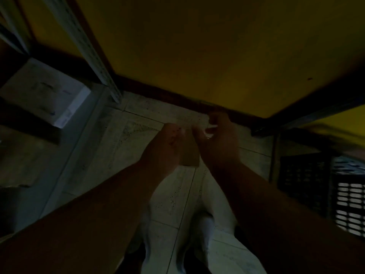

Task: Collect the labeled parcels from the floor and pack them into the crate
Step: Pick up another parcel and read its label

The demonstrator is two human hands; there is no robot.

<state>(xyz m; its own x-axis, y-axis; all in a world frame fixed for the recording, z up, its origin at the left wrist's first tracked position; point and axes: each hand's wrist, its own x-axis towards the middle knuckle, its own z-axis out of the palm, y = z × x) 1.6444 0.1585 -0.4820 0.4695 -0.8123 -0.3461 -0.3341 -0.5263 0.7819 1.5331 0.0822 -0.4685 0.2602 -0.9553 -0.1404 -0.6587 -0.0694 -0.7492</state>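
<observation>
Gripping a brown parcel [190, 153], left hand [167, 145] and right hand [217, 141] meet.

Two bare forearms reach forward from the bottom corners of the view and converge near the middle. The left hand [167, 143] is seen from its back, fingers curled inward toward the right one. The right hand [217, 139] sits slightly higher, its fingers bent and thumb tucked close (the dim light hides the fingertips). Both hands grip a small flat parcel [190, 153] between them, almost touching each other.
</observation>
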